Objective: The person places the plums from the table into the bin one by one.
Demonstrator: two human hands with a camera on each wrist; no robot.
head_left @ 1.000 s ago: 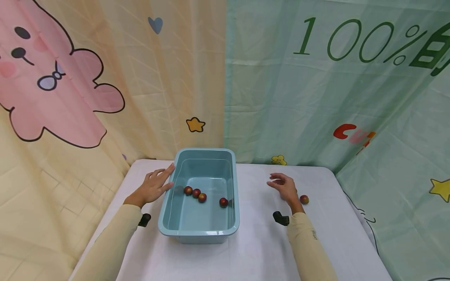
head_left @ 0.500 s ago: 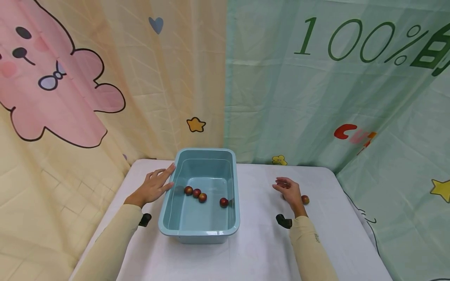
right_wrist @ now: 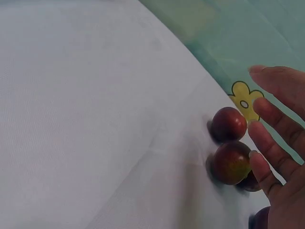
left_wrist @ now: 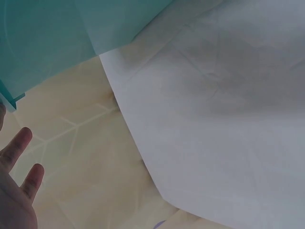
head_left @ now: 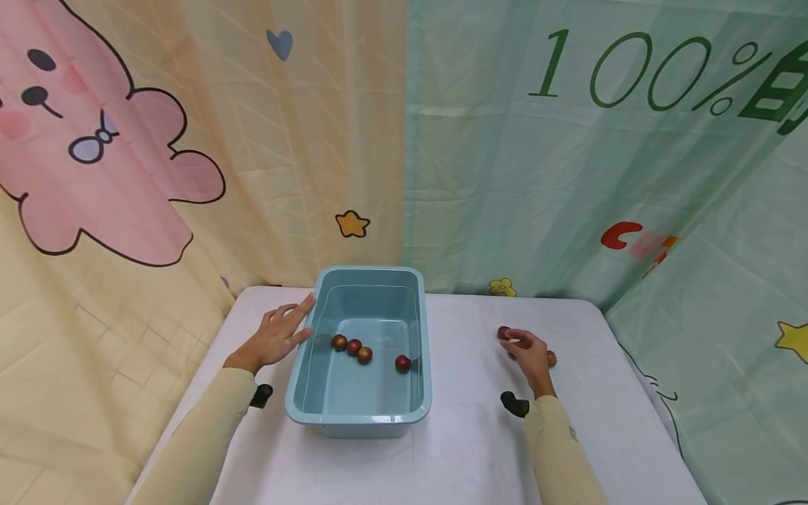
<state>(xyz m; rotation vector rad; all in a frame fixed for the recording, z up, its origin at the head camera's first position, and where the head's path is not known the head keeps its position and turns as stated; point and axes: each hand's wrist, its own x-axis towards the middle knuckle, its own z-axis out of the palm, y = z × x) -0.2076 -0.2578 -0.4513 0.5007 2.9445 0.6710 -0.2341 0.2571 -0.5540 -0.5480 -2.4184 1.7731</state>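
A light-blue plastic basin (head_left: pixel 358 419) stands on the white-covered table, with several red-and-yellow plums (head_left: pixel 339 342) on its floor. My left hand (head_left: pixel 273 339) rests its straight fingers against the basin's left rim; the left wrist view catches a few of those fingers (left_wrist: pixel 21 143) beside the blue wall. Right of the basin, my right hand (head_left: pixel 527 352) hovers by a dark red plum (head_left: pixel 503 332) just past its fingertips. In the right wrist view the fingers are spread, beside a red plum (right_wrist: pixel 228 124) and a darker plum (right_wrist: pixel 232 162). Further plums are partly hidden by the hand.
Another plum (head_left: pixel 552 358) peeks out right of my right wrist. Printed curtains (head_left: pixel 480 175) rise behind the white table (head_left: pixel 461 449) and along both sides. A dark cable (head_left: pixel 669 421) hangs by the table's right edge.
My right hand has drawn toward me and slightly right, lower over the plums, uncovering the dark red plum beyond its fingertips. My left hand and the basin have stayed put.
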